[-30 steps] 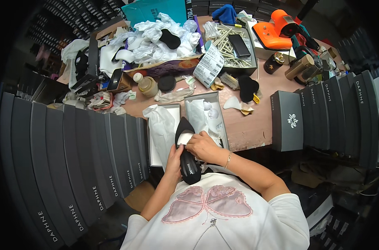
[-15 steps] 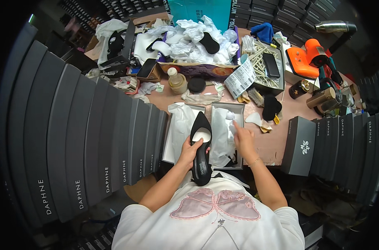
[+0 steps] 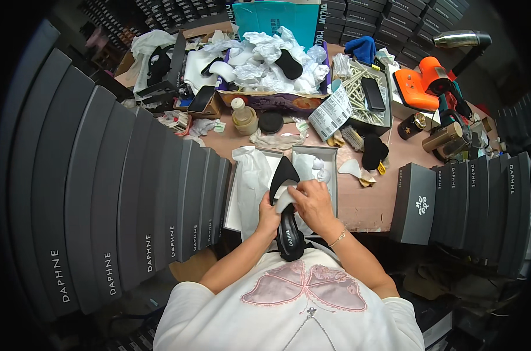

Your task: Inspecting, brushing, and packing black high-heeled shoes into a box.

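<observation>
Pinkish worktop (image 3: 370, 210), flanked on the left by grey boxes (image 3: 107, 181) standing on edge in a row, set the scene. Nearest to the viewer lay the white shirt (image 3: 248, 319); just beyond it, above the near side of the worktop, was the black shoe (image 3: 288, 225), its pointed toe directed away and its heel end toward the shirt. The left hand (image 3: 269, 216) had its fingers wrapped about the shoe's left flank, bearing it from the side; the left forearm (image 3: 236, 263) slanted inward and forward. The right hand (image 3: 312, 202), turned palm down, pinched a white piece (image 3: 284, 202) between its fingers at the shoe's mouth, its wrist ringed by a bracelet (image 3: 338, 237). The step in hand appeared to be the handling of this piece at the mouth; whether it was entering or leaving could not be told. By judgement, a next move called for a firm left hold and fine control of the right fingertips. Farther on lay white tissue paper (image 3: 253, 178) in a lidless left box (image 3: 232, 215), then a bottle (image 3: 244, 120) and, farthest, crumpled white wadding (image 3: 256, 55) in a carton (image 3: 242, 101).
</observation>
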`<action>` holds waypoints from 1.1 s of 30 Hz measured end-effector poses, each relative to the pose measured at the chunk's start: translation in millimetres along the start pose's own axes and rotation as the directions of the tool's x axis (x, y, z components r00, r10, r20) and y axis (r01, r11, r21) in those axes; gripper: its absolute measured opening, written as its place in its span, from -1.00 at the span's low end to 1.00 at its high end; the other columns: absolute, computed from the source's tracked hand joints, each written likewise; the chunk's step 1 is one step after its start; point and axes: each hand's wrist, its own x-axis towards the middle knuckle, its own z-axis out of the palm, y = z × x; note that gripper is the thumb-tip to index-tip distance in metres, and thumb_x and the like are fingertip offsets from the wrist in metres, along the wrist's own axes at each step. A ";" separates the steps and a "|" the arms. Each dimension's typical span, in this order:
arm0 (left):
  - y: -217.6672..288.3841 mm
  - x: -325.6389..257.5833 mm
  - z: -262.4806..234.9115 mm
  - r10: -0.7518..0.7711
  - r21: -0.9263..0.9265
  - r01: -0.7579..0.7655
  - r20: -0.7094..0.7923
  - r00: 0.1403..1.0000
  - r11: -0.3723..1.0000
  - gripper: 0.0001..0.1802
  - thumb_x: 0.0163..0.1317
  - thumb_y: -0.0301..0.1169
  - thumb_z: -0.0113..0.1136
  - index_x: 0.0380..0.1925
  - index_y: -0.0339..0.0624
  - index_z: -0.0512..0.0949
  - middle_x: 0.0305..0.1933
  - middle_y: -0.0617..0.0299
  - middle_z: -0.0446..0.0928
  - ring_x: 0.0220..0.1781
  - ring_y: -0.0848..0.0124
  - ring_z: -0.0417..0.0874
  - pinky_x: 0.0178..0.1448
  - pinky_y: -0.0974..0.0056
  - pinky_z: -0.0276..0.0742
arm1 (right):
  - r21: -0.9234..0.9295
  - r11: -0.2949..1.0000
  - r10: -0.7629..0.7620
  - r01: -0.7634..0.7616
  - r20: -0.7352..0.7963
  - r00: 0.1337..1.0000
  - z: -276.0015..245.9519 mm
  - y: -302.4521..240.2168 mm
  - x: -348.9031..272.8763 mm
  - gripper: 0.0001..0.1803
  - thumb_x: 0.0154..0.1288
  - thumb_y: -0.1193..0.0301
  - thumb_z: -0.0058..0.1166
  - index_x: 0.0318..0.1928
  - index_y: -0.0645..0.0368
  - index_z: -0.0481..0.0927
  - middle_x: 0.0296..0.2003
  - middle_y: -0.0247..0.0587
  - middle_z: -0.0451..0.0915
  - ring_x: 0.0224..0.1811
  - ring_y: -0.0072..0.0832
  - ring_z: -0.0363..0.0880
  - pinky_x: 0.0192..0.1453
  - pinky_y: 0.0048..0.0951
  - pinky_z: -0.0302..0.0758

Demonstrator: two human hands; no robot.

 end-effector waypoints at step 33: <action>-6.6 -11.9 -16.9 -0.135 -0.119 0.122 -0.109 0.985 0.985 -0.74 0.37 -0.44 -0.02 0.01 -0.16 0.27 -0.19 0.08 0.53 -0.35 0.33 0.65 -0.38 0.27 0.64 | 0.695 0.664 0.116 -0.276 0.269 0.956 -22.5 26.5 1.5 -0.65 0.10 0.60 0.14 -0.05 0.18 0.48 -0.09 -0.20 0.51 -0.13 -0.36 0.52 -0.18 -0.46 0.49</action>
